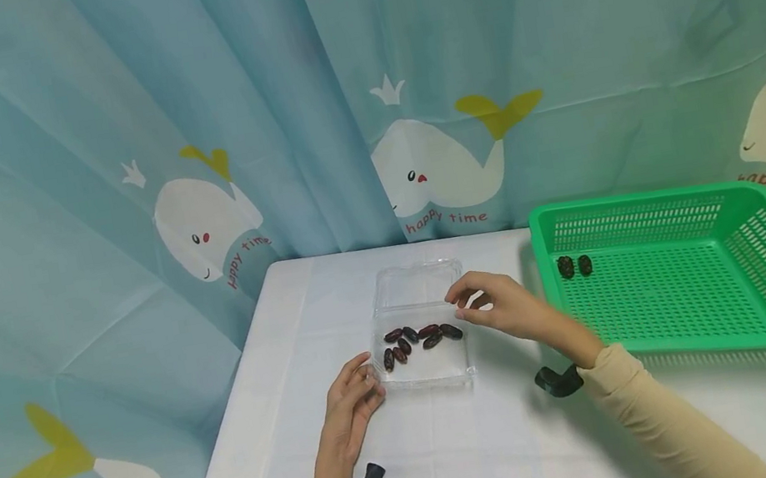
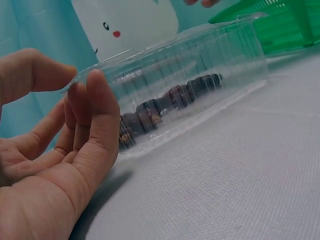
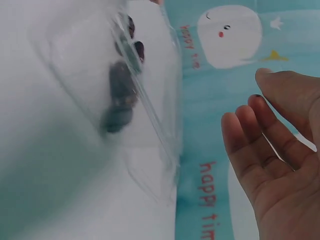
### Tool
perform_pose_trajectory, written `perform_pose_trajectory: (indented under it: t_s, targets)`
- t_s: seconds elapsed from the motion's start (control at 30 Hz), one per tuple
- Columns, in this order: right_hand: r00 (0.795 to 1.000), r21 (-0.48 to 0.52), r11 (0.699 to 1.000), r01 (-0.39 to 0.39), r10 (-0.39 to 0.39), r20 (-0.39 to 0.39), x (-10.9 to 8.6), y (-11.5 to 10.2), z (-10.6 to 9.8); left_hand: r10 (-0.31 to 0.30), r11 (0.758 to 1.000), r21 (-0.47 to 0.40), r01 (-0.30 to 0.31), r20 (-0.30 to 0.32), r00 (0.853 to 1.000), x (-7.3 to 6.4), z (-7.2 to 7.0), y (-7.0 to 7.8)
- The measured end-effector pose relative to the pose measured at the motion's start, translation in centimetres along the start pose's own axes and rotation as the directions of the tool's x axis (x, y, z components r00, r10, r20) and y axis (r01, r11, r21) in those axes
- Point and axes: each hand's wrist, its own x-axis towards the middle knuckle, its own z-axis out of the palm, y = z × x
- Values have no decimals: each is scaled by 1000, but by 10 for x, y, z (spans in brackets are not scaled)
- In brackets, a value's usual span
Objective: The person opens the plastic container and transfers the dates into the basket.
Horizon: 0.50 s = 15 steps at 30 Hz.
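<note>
Glossy plastic box (image 1: pixel 435 366), matt woven tablecloth (image 2: pixel 225 170)

We cannot tell home from workplace: blue-green curtains (image 1: pixel 280 78) printed with whales (image 1: pixel 443 170) and "happy time" hang behind and beside a white, cloth-covered tabletop (image 1: pixel 457 455).

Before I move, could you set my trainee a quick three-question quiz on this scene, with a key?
1. Count: how many dark fruits lie in the green basket?
2. Multiple choice: what do the fingers of the left hand pinch?
A) the rim of the green basket
B) the edge of the clear box
C) one of the dark fruits
3. True or false: the clear box is closed.

Key:
1. Two, side by side near its left end in the head view.
2. B.
3. False; its lid is folded back, open, on the far side.
</note>
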Motion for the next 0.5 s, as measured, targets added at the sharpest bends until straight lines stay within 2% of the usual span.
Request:
perform_pose_trajectory:
  t_s: [0.23, 0.5]
  targets:
    - [996, 0, 1000, 28, -28, 87, 5, 1, 21, -7, 1000, -5, 7, -1, 1000, 1, 0, -2]
    - [987, -98, 994, 44, -28, 160, 12, 2, 43, -26, 1000, -2, 26, -20, 999, 1, 0, 0]
